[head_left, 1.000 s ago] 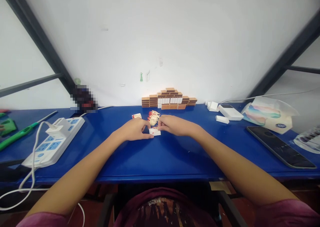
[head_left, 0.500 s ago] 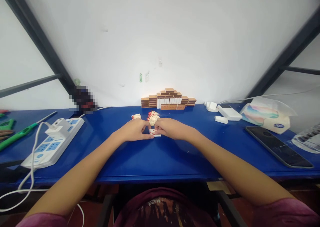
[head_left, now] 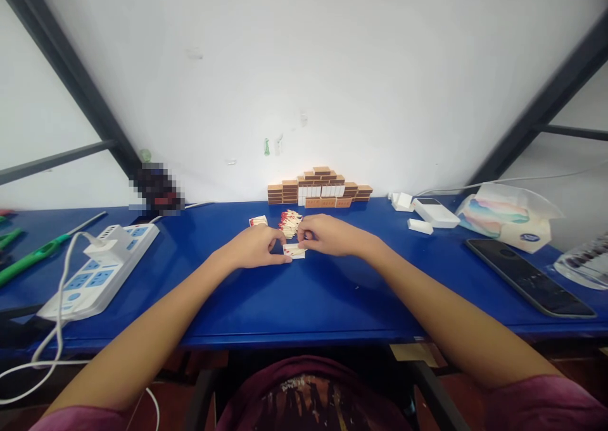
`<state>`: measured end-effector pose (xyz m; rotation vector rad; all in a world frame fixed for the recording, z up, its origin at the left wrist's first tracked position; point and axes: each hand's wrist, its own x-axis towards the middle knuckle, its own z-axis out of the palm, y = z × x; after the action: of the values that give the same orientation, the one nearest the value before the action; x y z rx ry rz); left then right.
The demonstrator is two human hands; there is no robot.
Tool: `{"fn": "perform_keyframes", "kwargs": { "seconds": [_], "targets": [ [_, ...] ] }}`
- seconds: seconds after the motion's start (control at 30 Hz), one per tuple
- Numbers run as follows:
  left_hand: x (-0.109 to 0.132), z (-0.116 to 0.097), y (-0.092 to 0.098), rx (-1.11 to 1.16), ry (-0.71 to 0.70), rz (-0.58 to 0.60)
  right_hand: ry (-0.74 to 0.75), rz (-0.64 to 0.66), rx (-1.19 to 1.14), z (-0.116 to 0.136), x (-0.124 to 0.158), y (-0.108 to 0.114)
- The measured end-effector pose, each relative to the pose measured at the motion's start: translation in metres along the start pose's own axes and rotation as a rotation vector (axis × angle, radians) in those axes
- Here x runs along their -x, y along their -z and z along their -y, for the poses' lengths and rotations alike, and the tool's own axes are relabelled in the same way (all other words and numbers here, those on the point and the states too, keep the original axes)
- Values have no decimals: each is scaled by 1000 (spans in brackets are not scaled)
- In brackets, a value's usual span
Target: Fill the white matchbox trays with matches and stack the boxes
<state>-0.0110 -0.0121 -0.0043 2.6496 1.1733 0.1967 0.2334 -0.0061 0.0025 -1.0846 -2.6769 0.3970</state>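
A small white matchbox tray (head_left: 295, 252) with a few red-tipped matches in it lies on the blue table. Its left end sits between the thumb and fingers of my left hand (head_left: 256, 247). My right hand (head_left: 327, 235) hovers at the tray's upper right corner, fingers curled together; anything in them is too small to make out. Just behind the tray is a loose pile of matches (head_left: 289, 223), its right edge close to my right fingers. Another tray of matches (head_left: 258, 220) lies behind my left hand, partly covered by it.
Brown and white matchboxes (head_left: 321, 190) are stacked against the wall. On the right lie white boxes (head_left: 436, 213), a phone (head_left: 527, 276) and a tissue pack (head_left: 506, 219). To the left are a power strip (head_left: 102, 269) with a white cable and a green-handled tool (head_left: 38, 260).
My right hand has risen from inside the tray to its back right corner, uncovering more matches. My left hand keeps its place on the tray.
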Motion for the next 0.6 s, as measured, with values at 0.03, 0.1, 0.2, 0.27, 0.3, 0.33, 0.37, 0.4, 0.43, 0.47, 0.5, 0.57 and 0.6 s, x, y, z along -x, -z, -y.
{"fn": "perform_keyframes", "kwargs": {
  "seconds": [0.03,0.1,0.2,0.27,0.3,0.33,0.37,0.4,0.43,0.47,0.5,0.57,0.6],
  "targets": [
    [0,0,0,-1,-1,-2,-2,30,-4,2,1,1],
    [0,-1,1,-1,0,-5,-20,90,-10,6,3,3],
    [1,-2,1,1,8,3,-58,135,-5,13,3,1],
    [1,-3,1,3,12,8,-74,139,3,14,1,-1],
    [1,-2,1,3,13,7,-82,137,2,14,1,-3],
    [1,-2,1,2,11,6,-89,137,-5,14,1,-4],
    [1,-2,1,0,9,5,-95,141,-15,13,0,-5],
    [1,-1,1,-3,5,5,-97,148,-23,13,0,-6],
    [1,-1,0,-7,2,5,-97,156,-26,12,0,-6],
    [1,-1,0,-10,0,4,-95,164,-22,11,1,-6],
    [1,-1,0,-12,0,5,-92,168,-13,11,1,-6],
    [0,-1,-1,-12,-1,6,-91,171,2,11,2,-4],
    [0,-2,-1,-10,0,9,-92,175,2,11,3,-4]
  ]
}}
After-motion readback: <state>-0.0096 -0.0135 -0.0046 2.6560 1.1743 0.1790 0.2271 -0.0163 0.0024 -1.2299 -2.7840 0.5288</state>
